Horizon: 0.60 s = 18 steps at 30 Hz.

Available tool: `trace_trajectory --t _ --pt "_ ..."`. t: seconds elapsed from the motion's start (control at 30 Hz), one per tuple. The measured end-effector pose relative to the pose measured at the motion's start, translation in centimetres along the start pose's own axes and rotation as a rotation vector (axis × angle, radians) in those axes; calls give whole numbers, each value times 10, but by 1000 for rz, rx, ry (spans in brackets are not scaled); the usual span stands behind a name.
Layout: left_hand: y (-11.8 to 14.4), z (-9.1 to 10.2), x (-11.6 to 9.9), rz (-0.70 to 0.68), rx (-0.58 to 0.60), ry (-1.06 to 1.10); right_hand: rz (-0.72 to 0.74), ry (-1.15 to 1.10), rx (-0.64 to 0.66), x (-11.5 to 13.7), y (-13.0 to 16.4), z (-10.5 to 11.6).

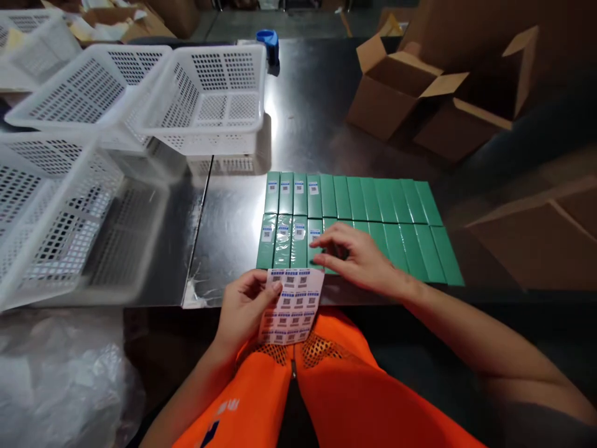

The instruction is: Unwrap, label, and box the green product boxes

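Two rows of narrow green boxes (364, 199) lie side by side on the metal table. The leftmost boxes of both rows bear small white labels with a blue band and a square code; those farther right in the back row are plain. My left hand (247, 305) grips a sheet of labels (293, 305) by its left edge, in front of the near row. My right hand (352, 255) hovers over the near row by a label (315, 235), thumb and forefinger apart, with nothing visible between them. It hides parts of several boxes.
White perforated baskets (205, 134) stand at the left on the metal table (308, 124). A blue handheld device (268, 43) is at the back edge. Open cardboard boxes (380, 99) sit at the right. Clear plastic (60, 373) hangs at lower left.
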State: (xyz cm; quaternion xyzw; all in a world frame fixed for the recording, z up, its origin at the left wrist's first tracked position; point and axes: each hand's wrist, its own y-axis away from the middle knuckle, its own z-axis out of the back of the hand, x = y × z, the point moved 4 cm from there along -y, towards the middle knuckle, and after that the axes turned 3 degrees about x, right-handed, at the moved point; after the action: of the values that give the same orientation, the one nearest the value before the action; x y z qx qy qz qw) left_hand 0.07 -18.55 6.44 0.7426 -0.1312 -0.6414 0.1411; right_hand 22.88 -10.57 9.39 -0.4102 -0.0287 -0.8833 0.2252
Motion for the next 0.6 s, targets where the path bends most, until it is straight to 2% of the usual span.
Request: trace_trajectory --t 0.07,0.1,0.23,0.3,0.37,0.43,0.53,0.6 --pt "-1 0 0 5 -11 2 130 -46 92 21 8 -11" --pt "-2 -1 0 11 -14 4 203 -14 87 30 14 -15" --pt "-4 1 2 39 -55 9 514 257 -79 58 36 -22" --pt "-5 3 1 43 -82 4 581 233 -36 66 39 -17" --pt "-5 4 1 47 -89 -6 474 101 23 65 28 0" --pt "-5 4 0 47 -79 -17 241 -2 -21 49 2 28" --pt "-2 0 0 41 -48 -14 -72 -39 -133 4 -52 66" --pt "1 -3 1 38 -26 -4 -242 -46 -56 -31 -86 75"
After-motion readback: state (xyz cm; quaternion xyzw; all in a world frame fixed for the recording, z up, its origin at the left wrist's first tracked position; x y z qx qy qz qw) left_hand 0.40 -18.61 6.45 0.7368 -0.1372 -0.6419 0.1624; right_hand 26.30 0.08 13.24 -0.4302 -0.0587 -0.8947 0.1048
